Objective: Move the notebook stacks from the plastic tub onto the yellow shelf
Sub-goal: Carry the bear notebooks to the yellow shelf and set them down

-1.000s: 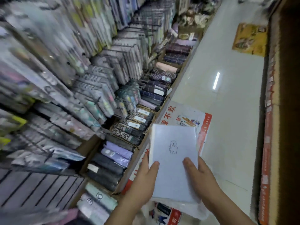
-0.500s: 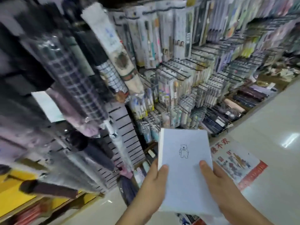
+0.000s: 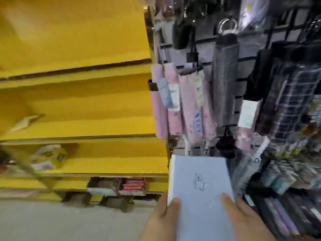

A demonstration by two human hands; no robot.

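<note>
1. notebook stack, pale blue with a small bear sketch on its cover point(image 3: 199, 193), rides flat between two bare hands, low and just right of the yellow shelf point(image 3: 104, 164), not yet on it.
2. left hand point(image 3: 161, 218) and right hand point(image 3: 243, 221) clamp opposite edges, thumbs on the cover, likely so the loose stack stays square in transit.
3. half a second earlier the view faced hanging stationery packs; now it has swung left, with the bare yellow boards filling the left side and pink folded umbrellas point(image 3: 175, 103) hanging above the stack.
</note>
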